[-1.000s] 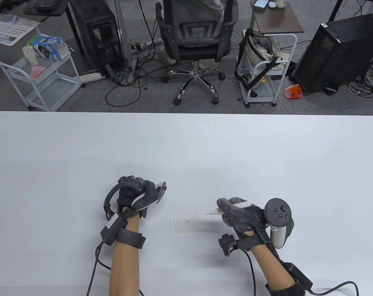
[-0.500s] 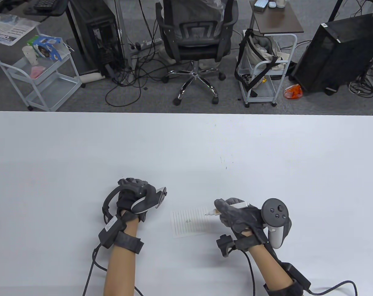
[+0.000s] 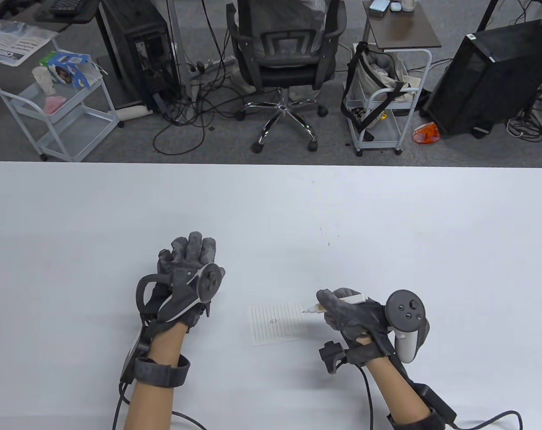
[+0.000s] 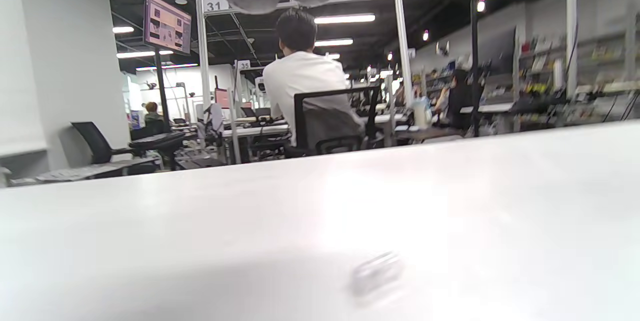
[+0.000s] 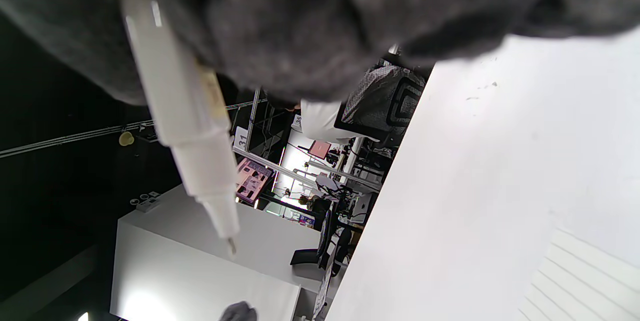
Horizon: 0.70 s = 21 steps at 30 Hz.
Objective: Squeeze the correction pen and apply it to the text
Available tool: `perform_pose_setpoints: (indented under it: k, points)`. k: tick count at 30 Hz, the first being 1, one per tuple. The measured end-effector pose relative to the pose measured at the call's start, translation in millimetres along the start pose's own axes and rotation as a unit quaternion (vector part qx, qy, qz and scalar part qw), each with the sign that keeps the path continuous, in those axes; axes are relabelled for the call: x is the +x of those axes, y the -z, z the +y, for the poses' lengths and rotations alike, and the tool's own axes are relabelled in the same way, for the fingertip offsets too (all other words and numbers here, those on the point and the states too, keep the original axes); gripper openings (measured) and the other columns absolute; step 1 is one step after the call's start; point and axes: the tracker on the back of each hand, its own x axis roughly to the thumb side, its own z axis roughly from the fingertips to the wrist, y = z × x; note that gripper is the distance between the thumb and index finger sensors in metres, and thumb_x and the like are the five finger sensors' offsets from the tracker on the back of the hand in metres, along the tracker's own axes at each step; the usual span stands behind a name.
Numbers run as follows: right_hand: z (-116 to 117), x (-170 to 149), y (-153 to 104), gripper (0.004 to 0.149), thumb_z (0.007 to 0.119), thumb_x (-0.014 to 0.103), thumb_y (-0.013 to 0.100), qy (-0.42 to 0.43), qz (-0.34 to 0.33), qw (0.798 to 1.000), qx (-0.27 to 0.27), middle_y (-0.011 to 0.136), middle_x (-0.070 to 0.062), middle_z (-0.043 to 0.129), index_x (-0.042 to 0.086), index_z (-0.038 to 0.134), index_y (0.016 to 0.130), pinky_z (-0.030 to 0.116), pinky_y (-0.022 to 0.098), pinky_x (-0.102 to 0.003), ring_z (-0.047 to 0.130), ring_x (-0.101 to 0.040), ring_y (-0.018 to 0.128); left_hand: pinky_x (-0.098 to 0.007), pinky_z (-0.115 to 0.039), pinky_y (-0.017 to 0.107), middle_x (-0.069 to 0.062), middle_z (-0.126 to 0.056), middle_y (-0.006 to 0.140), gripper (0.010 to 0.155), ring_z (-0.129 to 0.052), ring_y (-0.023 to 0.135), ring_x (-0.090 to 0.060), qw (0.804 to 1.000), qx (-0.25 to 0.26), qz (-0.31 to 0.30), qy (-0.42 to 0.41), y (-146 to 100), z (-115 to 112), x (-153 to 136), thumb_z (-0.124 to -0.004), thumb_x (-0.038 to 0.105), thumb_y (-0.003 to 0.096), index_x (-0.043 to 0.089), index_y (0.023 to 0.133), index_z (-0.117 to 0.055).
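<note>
A small lined paper (image 3: 277,323) lies on the white table (image 3: 271,206), with a small handwritten mark (image 3: 273,320) near its middle. My right hand (image 3: 330,304) grips a white correction pen (image 3: 342,299). Its tip (image 3: 305,311) points left, at the paper's right edge and to the right of the mark. In the right wrist view the pen (image 5: 185,126) juts from my gloved fingers (image 5: 300,21), and a corner of the paper (image 5: 590,281) shows. My left hand (image 3: 190,256) lies left of the paper with its fingers stretched forward and holds nothing.
In the left wrist view a small blurred thing (image 4: 377,273) lies on the table; I cannot tell what it is. Beyond the table's far edge stand an office chair (image 3: 283,49), two wire carts (image 3: 60,103) (image 3: 380,98) and computer towers (image 3: 486,76).
My left hand has moved left, away from the paper, and uncurled from a fist to stretched fingers. My right hand with the pen has stayed almost in place.
</note>
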Motion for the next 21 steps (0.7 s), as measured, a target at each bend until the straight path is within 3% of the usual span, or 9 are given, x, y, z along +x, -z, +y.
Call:
perform_pose_setpoints:
  k: [5, 10, 13, 21]
  points:
    - [-1.3, -1.5, 1.2, 0.036, 0.085, 0.057, 0.038, -0.001, 0.004, 1.000, -0.004, 0.022, 0.001, 0.098, 0.022, 0.092, 0.038, 0.085, 0.028, -0.043, 0.094, -0.021, 0.012, -0.061, -0.058, 0.074, -0.004, -0.045, 0.119, 0.077, -0.056, 0.110, -0.038, 0.995, 0.003, -0.040, -0.091, -25.7, -2.4, 12.0, -0.057, 0.066, 0.0406, 0.030, 0.108, -0.044]
    - [2.9, -3.1, 1.2, 0.036, 0.085, 0.057, 0.038, -0.028, 0.002, 1.000, -0.003, 0.022, 0.001, 0.098, 0.022, 0.092, 0.038, 0.085, 0.028, -0.044, 0.094, -0.022, 0.012, -0.061, -0.056, 0.075, -0.004, -0.041, 0.120, 0.077, -0.050, 0.112, -0.038, 0.989, -0.040, -0.080, -0.117, -39.5, -35.5, 37.4, -0.057, 0.066, 0.0410, 0.030, 0.108, -0.042]
    - [9.0, -4.0, 1.5, 0.036, 0.086, 0.057, 0.038, -0.067, -0.003, 0.998, -0.001, 0.022, 0.001, 0.098, 0.022, 0.092, 0.038, 0.085, 0.029, -0.044, 0.094, -0.022, 0.012, -0.061, -0.054, 0.075, -0.005, -0.038, 0.120, 0.077, -0.045, 0.112, -0.038, 0.984, -0.099, -0.100, -0.105, -39.6, -51.1, 50.4, -0.057, 0.066, 0.0413, 0.030, 0.108, -0.042]
    - [30.0, 1.8, 0.2, 0.036, 0.086, 0.057, 0.038, -0.130, -0.025, 0.991, 0.015, 0.023, 0.000, 0.099, 0.022, 0.092, 0.038, 0.085, 0.029, -0.044, 0.094, -0.022, 0.013, -0.059, -0.050, 0.077, -0.003, -0.035, 0.120, 0.076, -0.039, 0.113, -0.035, 0.973, -0.167, -0.133, -0.085, -42.2, -75.0, 76.5, -0.057, 0.064, 0.0420, 0.031, 0.108, -0.040]
